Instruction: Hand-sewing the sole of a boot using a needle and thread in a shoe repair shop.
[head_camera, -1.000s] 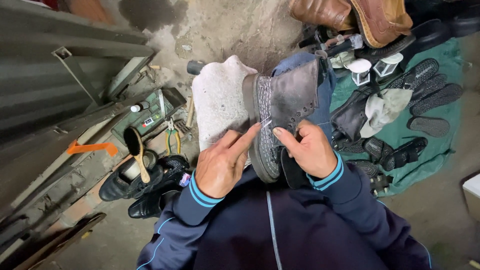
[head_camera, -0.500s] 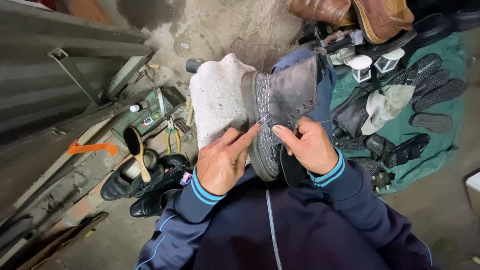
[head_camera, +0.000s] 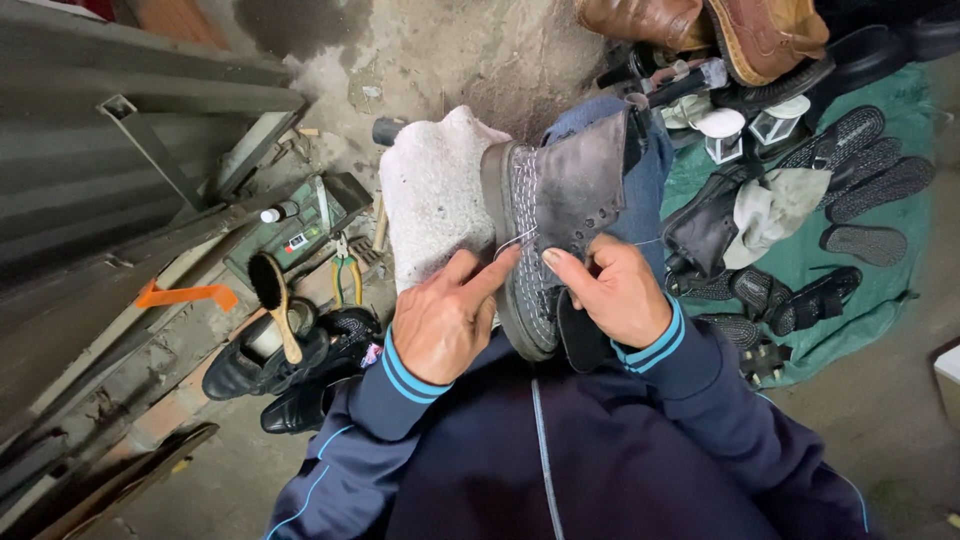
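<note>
A grey ankle boot (head_camera: 575, 190) lies on its side across my lap, sole edge turned toward my left hand, with rows of white stitching along the welt. My left hand (head_camera: 447, 315) has its forefinger stretched out onto the sole edge, where a thin white thread (head_camera: 512, 240) runs. My right hand (head_camera: 612, 290) pinches at the boot's upper beside the stitching, thumb and forefinger closed; whether it holds a needle I cannot tell. Behind the boot stands a rough white stone block (head_camera: 432, 195).
Left of me lie black shoes (head_camera: 295, 360) with a wooden brush (head_camera: 275, 300), pliers (head_camera: 345, 275) and a green box (head_camera: 300, 230). On the right a green cloth (head_camera: 850, 290) bears several soles, sandals and black shoes. Brown boots (head_camera: 720, 25) sit at the top.
My left forefinger has slid up along the sole edge and straightened; the thread now shows taut between both hands. The boot stays in place.
</note>
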